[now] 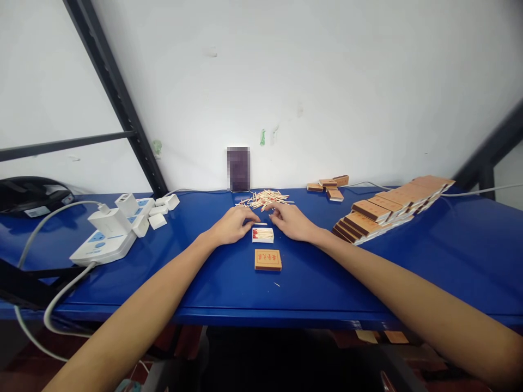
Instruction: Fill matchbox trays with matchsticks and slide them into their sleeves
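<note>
My left hand (233, 225) is closed, with thumb and forefinger pinched at the end of a single match (260, 224). Just below that match sits a white matchbox tray (262, 239) holding several red-headed matches. My right hand (291, 220) is at the right front of a loose heap of matches (267, 198); its forefinger reaches to the heap and the thumb is apart from it. Nearer to me, an orange-brown matchbox sleeve (268, 259) lies flat on the blue table (229, 288).
Stacked matchboxes (379, 207) slope across the right side. Several more matchboxes (329, 185) lie by the wall. On the left are a power strip (104, 246) with plugged-in chargers and cables. A dark pixelated upright object (238, 169) leans on the wall.
</note>
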`<state>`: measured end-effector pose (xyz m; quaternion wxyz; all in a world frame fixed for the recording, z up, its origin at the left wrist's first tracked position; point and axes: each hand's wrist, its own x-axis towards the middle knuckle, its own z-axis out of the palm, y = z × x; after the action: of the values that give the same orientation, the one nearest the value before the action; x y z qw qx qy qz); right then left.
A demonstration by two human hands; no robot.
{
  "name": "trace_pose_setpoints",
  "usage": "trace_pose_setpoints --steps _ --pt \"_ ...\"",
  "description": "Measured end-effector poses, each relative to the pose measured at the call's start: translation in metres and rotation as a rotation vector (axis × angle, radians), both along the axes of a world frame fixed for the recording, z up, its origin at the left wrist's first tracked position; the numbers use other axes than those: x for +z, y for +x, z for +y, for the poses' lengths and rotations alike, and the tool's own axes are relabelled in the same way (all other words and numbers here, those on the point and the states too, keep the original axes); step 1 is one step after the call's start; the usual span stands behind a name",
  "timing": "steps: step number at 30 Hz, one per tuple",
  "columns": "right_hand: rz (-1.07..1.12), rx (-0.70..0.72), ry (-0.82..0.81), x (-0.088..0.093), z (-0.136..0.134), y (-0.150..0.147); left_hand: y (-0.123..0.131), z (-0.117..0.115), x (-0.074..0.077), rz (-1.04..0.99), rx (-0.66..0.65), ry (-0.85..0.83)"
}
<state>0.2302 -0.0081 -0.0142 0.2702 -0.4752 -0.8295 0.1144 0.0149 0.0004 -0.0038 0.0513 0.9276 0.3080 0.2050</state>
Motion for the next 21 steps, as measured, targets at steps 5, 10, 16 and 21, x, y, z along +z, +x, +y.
trace_pose_setpoints --steps 5,10,16,21 --pt "-0.098 0.078 0.064 0.003 -0.001 0.005 0.002 -0.002 0.002 -0.072 0.068 -0.065" --pt "-0.133 0.167 0.1 -0.001 0.0 0.012 -0.001 0.0 0.004 -0.104 0.093 -0.084" --pt "-0.148 0.267 0.092 0.003 -0.002 0.009 -0.026 0.018 0.002 -0.107 0.332 0.018" --pt "-0.195 0.157 0.077 0.004 -0.001 0.013 -0.039 0.027 -0.004 0.048 0.423 0.048"
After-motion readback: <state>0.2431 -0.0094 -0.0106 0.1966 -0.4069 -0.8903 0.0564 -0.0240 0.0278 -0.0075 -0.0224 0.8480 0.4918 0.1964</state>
